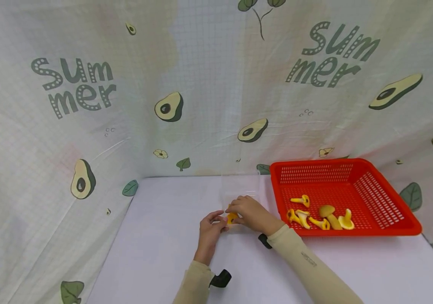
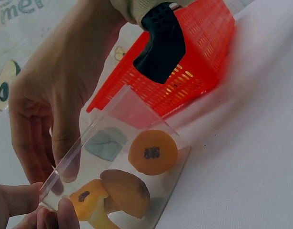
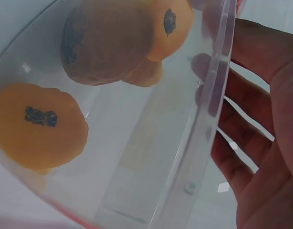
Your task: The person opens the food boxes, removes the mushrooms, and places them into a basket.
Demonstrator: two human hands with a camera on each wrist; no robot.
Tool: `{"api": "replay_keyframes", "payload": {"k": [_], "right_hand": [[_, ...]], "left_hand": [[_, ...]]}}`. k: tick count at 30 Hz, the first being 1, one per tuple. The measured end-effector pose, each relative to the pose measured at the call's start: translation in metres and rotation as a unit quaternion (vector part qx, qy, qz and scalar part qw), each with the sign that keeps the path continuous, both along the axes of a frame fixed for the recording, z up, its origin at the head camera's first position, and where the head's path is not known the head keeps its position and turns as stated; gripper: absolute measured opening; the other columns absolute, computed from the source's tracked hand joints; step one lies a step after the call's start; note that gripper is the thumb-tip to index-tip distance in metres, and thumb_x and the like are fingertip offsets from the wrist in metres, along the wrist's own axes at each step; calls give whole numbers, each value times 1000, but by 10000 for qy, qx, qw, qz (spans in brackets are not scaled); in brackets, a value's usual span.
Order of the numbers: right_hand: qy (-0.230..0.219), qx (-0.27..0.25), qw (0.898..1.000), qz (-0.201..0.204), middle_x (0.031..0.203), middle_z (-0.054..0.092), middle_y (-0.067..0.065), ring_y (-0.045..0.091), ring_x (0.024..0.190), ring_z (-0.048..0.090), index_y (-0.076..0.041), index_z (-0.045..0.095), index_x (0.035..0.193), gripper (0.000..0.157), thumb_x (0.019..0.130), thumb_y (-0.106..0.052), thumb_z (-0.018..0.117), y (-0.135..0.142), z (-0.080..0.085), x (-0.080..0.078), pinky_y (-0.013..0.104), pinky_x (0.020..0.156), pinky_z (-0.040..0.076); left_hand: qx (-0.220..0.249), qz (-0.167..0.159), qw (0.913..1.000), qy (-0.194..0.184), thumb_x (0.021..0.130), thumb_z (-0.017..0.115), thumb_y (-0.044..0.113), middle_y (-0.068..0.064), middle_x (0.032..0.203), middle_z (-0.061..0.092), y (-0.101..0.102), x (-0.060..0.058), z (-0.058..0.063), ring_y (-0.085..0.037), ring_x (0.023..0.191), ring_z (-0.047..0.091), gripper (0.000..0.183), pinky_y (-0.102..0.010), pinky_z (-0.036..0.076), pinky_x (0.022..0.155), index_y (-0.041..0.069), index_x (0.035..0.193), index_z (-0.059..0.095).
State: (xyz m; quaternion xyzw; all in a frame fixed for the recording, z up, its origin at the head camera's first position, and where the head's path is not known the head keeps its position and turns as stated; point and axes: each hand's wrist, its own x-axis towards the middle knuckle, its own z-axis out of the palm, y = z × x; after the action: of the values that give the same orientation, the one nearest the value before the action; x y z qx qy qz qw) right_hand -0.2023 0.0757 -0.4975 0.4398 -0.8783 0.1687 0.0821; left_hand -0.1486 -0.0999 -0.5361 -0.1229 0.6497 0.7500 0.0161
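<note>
A clear plastic box (image 2: 158, 202) with toy mushrooms inside is between my hands. My left hand (image 1: 210, 232) pinches its rim at the left side. From the right, my right hand (image 1: 252, 214) grips the rim, its thumb (image 2: 66, 160) against the plastic. Through the wall show an orange cap (image 2: 153, 152), a brown-capped mushroom (image 2: 126, 193) and a yellow-orange mushroom (image 2: 89, 198). A clear panel (image 1: 241, 184), apparently the lid, stands up behind my hands. Fingers (image 3: 248, 95) touch the box edge in the right wrist view; which hand they belong to is unclear.
A red plastic basket (image 1: 387, 185) stands at the right, holding several yellow mushrooms (image 1: 300, 200) and a brown one (image 1: 327, 211). The white tabletop (image 1: 155, 236) ends at a hanging cloth (image 1: 201, 139) printed with avocados.
</note>
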Motion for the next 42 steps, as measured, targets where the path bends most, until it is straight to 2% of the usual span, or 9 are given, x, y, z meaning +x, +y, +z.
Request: {"api": "replay_keyframes", "payload": {"k": [8,15,21,29,42], "right_hand": [[-569,253,9980,-140,103,79,2,20,92,67,-10,83,108,26,83,-14,91,-5,-2,-4,36,87,58],[-405,300,9986,-150,97,76,1,20,88,63,-10,83,102,23,81,-11,92,-7,-6,-6,34,81,56],[-356,221,9984,-369,87,72,-2,18,84,61,-12,82,95,16,82,-14,92,-7,-8,-6,34,81,53],[-78,-415,9977,-531,87,70,-4,18,86,61,-14,76,87,18,81,-9,92,6,-5,1,39,87,54],[488,-1283,9844,-1100,91,72,-4,19,92,62,-14,77,91,25,76,-5,94,41,9,14,39,86,56]], "left_hand": [[-121,45,9998,-118,96,73,-4,-10,97,61,1,1,-1,-11,68,61,37,-19,61,66,-15,130,63],[-111,48,9999,-82,96,72,-5,-10,97,62,1,0,-3,-11,67,61,38,-19,61,65,-16,131,62],[-170,64,9998,-115,96,72,-6,-11,98,61,1,-1,-4,-13,70,61,37,-21,62,66,-15,130,63],[-143,53,9998,-97,95,73,-5,-10,98,62,0,-1,-5,-13,77,60,38,-22,62,67,-14,130,63],[-178,65,9997,-151,95,73,-5,-9,97,61,1,-4,-6,-12,78,59,39,-22,62,67,-15,131,63]]}}
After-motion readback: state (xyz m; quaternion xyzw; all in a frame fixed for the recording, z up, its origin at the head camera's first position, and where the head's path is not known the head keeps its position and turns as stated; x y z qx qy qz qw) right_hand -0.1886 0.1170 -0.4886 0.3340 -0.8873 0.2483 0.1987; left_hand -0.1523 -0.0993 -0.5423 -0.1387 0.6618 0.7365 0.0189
